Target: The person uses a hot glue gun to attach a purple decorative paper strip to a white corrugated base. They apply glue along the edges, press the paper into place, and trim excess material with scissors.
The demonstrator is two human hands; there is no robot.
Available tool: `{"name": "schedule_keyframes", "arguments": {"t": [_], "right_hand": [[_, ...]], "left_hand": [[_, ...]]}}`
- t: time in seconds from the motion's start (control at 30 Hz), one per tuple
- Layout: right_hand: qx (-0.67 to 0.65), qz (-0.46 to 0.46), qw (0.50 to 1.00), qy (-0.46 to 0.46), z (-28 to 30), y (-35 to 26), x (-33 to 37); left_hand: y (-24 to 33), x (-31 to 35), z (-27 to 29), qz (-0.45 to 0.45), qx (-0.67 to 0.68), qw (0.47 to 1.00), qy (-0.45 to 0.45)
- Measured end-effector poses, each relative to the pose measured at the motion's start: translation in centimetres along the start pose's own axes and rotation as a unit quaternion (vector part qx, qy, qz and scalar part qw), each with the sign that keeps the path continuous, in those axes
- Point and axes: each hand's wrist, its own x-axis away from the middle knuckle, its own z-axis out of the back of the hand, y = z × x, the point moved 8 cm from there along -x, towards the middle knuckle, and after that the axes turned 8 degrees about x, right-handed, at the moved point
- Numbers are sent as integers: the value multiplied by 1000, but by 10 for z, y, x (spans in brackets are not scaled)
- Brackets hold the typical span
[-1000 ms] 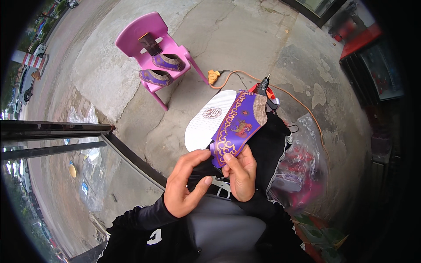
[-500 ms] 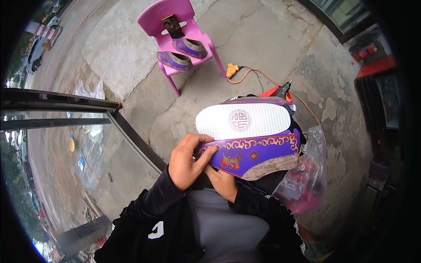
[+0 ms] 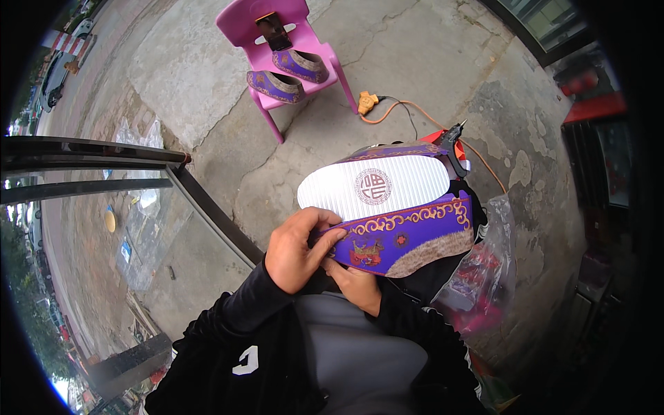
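the purple upper (image 3: 415, 238), gold-scrolled and fur-trimmed, was held above the person's dark-clad lap, along the near side of a white ridged sole (image 3: 332, 183). the left hand (image 3: 294, 252) pinched its left end between thumb and fingers; the right hand (image 3: 356, 287) touched the near edge, fingertips partly hidden, so its grip could not be told. beyond the sole's right end sat a black tool (image 3: 451, 145) with a pointed tip; nearer, a clear plastic bag (image 3: 487, 266). cracked grey concrete (image 3: 242, 159) spread around, crossed by an orange cord (image 3: 487, 166). a pink chair (image 3: 242, 21) bore two purple slippers (image 3: 268, 87). a dark metal frame (image 3: 90, 152) stood left, a red-topped cabinet (image 3: 595, 107) right.
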Motion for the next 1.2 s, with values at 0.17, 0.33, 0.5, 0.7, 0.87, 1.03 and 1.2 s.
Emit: {"name": "schedule_keyframes", "arguments": {"t": [0.17, 0.33, 0.5, 0.7, 0.87, 1.03, 1.2], "right_hand": [[-9, -6, 1000, -17, -3, 1, 1], [6, 51, 998, -30, -5, -11, -2], [5, 54, 997, -46, -7, -12, -2], [-13, -13, 1000, -9, 6, -8, 1], [-94, -14, 995, 34, 16, -18, -1], [-107, -10, 993, 46, 15, -24, -1], [-93, 10, 992, 80, 26, -31, 2]], "left_hand": [[-4, 2, 1, 38, 13, 999, -11], [-5, -3, 3, 22, -1, 1000, -14], [-10, -4, 0, 35, -25, 999, -34], [-8, -3, -1, 60, 58, 996, 7], [15, 9, 12, -29, 20, 997, 74], [13, 11, 8, -49, -20, 998, 39], [17, 13, 6, -80, -35, 993, 82]]}}
